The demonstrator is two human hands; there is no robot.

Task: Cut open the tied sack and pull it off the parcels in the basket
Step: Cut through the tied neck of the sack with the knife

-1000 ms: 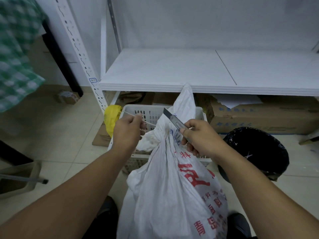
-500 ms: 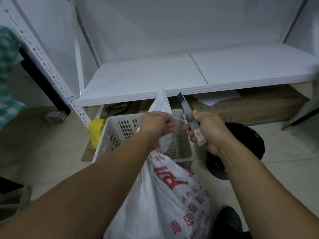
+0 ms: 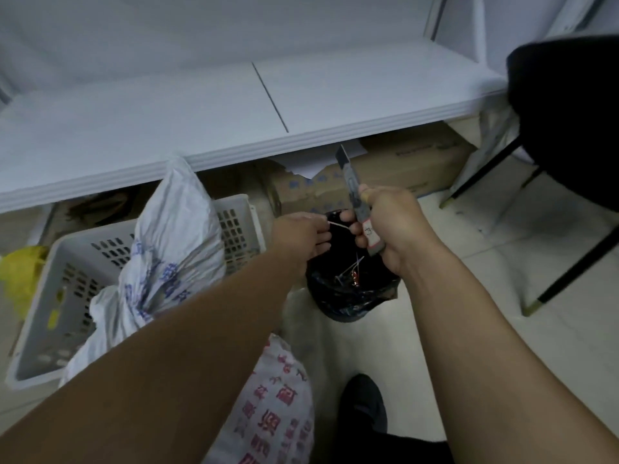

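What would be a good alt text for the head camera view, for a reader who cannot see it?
Seen from above, a person's left hand and right hand hold a thin white tie over a black-lined bin; the right hand also grips a utility knife, blade up. To the left, a white printed sack rests in a white plastic basket under a white shelf.

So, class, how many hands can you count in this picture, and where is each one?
2. The left hand pinches a thin white tie above the black-lined bin; the right hand beside it grips a utility knife, blade up.
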